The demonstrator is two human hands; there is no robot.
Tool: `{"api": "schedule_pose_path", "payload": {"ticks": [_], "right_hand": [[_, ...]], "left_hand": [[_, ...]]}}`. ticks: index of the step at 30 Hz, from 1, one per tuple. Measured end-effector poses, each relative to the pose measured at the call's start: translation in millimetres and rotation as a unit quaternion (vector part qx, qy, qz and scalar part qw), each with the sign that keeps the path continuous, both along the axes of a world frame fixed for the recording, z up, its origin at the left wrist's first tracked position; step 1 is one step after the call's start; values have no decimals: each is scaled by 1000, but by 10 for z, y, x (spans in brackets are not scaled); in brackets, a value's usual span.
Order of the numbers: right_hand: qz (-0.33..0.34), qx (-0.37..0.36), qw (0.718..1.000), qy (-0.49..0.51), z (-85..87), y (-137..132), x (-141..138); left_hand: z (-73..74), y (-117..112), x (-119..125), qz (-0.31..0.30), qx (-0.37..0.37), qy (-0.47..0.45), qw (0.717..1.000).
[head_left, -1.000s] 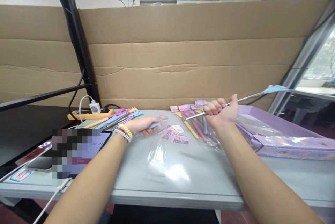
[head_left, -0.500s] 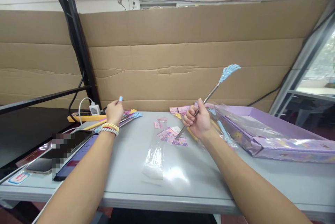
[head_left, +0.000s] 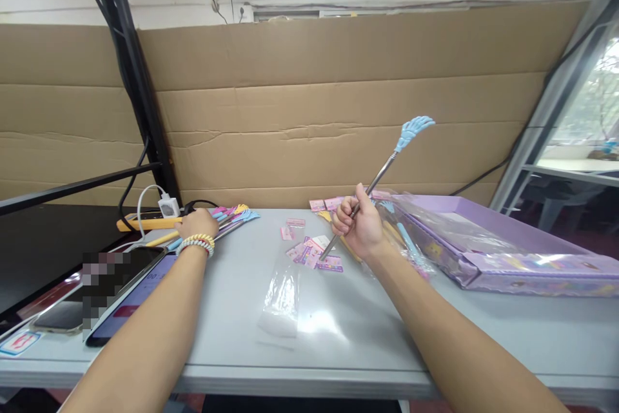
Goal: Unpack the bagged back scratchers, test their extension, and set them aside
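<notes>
My right hand [head_left: 358, 222] is closed round the metal rod of a back scratcher [head_left: 383, 171]. Its light blue hand-shaped head [head_left: 413, 131] points up and right, while the bare lower end of the rod is above the pink cards [head_left: 309, 252]. At the left, my left hand [head_left: 198, 225] is low over a pile of back scratchers [head_left: 236, 217] with pink, yellow and blue heads. Its fingers are mostly hidden, so whether they grip anything does not show. A clear plastic bag [head_left: 281, 297] lies flat on the table between my arms.
A purple box [head_left: 527, 278] stands at the right, with bagged back scratchers [head_left: 409, 242] beside it. Phones [head_left: 130, 303] lie at the left near a white charger plug [head_left: 169, 205]. A black metal post [head_left: 133, 78] and a cardboard panel [head_left: 338, 104] rise behind.
My left hand has come down and left onto the pile; the light blue tip that stuck up from it no longer shows. My right hand still holds the back scratcher. The view has shifted slightly.
</notes>
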State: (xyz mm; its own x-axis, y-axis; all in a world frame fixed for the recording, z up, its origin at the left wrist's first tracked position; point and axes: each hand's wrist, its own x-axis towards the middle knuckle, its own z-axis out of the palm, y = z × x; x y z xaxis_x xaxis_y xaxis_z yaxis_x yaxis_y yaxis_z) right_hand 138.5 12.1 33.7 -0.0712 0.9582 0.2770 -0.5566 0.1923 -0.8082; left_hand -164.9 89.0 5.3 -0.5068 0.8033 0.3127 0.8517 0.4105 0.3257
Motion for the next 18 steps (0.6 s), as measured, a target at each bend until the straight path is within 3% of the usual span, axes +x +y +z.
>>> {"api": "schedule_pose_path", "payload": {"ticks": [5,8,10,13,15,18], "right_hand": [[2,-1,1000,-5,9,-19,-10],[-3,13,1000,-21,-17,-2,-20],[-30,26,998,-43,-52,27,-34],[-104,49,989,-88,-109,75,-64],[-139,64,982,-111,-137,93,-88],[-164,92,974,-129,-166,101,-121]], "left_hand": [[9,-18,156,-26,73,91,993],[81,-72,392,-135,116,78,981],[127,-161,604,-288,137,25,947],[160,-369,933,-515,88,-34,852],[154,-507,1111,-587,49,-43,807],[111,-626,1268,-609,62,-31,790]]}}
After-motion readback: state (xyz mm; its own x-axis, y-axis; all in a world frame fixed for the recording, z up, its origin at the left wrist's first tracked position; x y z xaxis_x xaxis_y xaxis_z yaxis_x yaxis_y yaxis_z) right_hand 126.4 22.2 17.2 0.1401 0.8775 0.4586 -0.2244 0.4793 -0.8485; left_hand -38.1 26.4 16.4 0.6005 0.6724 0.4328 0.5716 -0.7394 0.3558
